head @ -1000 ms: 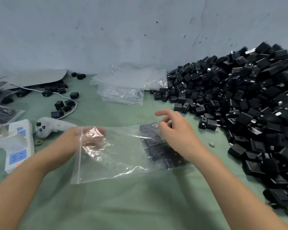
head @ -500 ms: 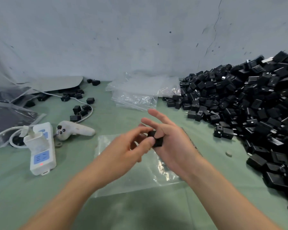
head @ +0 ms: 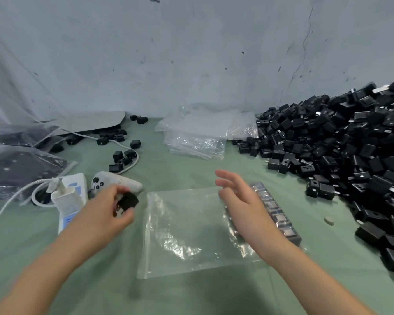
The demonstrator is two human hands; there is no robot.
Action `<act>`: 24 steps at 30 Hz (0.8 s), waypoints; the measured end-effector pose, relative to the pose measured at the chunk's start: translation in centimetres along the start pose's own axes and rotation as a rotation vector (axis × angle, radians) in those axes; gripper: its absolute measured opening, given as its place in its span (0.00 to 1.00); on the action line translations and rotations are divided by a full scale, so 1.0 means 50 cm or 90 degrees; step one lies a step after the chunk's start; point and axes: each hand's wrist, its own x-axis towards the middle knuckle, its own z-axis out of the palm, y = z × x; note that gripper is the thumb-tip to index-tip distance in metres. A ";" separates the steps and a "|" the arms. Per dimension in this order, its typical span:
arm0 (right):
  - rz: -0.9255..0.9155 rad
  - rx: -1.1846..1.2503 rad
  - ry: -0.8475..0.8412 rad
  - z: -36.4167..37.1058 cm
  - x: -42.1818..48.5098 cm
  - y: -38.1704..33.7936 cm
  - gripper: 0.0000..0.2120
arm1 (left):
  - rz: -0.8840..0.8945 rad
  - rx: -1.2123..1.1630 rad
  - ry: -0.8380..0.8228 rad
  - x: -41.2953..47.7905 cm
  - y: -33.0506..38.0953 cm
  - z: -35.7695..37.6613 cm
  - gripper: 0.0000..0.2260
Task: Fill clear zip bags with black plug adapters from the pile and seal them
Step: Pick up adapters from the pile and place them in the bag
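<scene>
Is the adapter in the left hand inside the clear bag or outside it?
Outside. The left hand pinches the black adapter just left of the clear zip bag, apart from its edge.

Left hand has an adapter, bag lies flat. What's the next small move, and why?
Probably slip the black adapter pinched in the left hand into the clear zip bag: it hangs just beside the bag's left edge, a row of adapters already lines the bag's right side, and the open right hand hovers over it.
</scene>
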 end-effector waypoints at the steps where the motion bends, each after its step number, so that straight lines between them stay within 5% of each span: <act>1: -0.030 -0.073 -0.005 -0.001 -0.002 0.006 0.19 | 0.027 0.031 -0.028 -0.008 -0.012 0.007 0.14; 5: -0.230 -0.474 -0.019 -0.004 -0.009 0.026 0.23 | 0.160 0.004 -0.090 -0.042 -0.012 0.046 0.17; 7: -0.291 -0.554 -0.046 0.005 -0.014 0.029 0.23 | 0.191 -0.015 -0.085 -0.052 0.000 0.065 0.14; 12: -0.304 -0.628 -0.180 0.054 -0.027 0.032 0.24 | 0.291 -0.023 -0.170 -0.061 0.011 0.080 0.20; 17: -0.314 -0.669 -0.284 0.086 -0.025 0.030 0.28 | 0.335 -0.030 -0.177 -0.060 0.003 0.072 0.15; 24: -0.412 -0.635 -0.274 0.102 -0.026 0.005 0.25 | 0.288 -0.056 -0.170 -0.044 -0.005 0.100 0.14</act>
